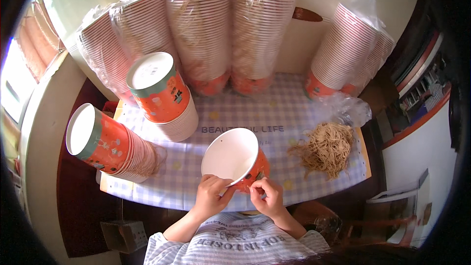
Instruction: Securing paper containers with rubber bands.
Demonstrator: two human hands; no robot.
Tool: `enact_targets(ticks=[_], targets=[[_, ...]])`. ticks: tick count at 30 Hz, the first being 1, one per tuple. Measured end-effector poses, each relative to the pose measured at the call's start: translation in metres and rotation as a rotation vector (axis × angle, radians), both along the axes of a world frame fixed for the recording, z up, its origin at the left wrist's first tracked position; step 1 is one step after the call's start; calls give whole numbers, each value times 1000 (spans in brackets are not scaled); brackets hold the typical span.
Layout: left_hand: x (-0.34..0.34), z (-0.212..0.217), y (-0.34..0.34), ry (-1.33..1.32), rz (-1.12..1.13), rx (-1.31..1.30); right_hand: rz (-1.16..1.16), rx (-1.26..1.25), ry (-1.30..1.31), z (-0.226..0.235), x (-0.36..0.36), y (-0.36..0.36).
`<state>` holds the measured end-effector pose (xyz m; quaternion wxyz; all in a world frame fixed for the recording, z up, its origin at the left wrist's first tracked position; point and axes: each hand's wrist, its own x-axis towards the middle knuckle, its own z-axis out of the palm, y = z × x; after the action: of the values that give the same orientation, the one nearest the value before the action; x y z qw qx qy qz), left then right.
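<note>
A large paper bucket point(230, 154), white inside and orange outside, is tilted near the front edge of the table with its opening facing up and left. My left hand point(212, 195) is closed on the near side of its rim, thumb and fingers pinched together. Beside the bucket's lower right wall, my right hand point(267, 196) is closed in a pinch close to the orange surface. Whatever lies between those fingertips is too small to make out. Right of the bucket rests a tangled pile of thin tan strands point(327, 149).
Two upside-down stacks of orange buckets, a near one point(110, 142) and a farther one point(164, 98), stand at left. Tall plastic-wrapped bucket stacks point(201, 34) line the back, with more point(343, 49) at back right. A checked cloth point(289, 108) covers the table; crumpled clear plastic point(348, 110) lies behind the strands.
</note>
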<state>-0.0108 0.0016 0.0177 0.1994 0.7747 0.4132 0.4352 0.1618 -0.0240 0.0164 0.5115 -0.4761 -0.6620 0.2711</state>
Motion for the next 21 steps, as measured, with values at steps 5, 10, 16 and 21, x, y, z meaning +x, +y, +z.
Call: enact_targets(ticks=[5,10,16,21], targets=[[-2,-1,-3,-41,12,-47,-9,71,-104,7,-6,6],[-1,0,-7,-1,-3,-80,-33,63,-117,5,-10,9],[0,1,-6,2,-3,-24,-28,12,-94,4,-8,8],[0,1,-9,12,-7,-53,-36,15,-76,4,-9,7]])
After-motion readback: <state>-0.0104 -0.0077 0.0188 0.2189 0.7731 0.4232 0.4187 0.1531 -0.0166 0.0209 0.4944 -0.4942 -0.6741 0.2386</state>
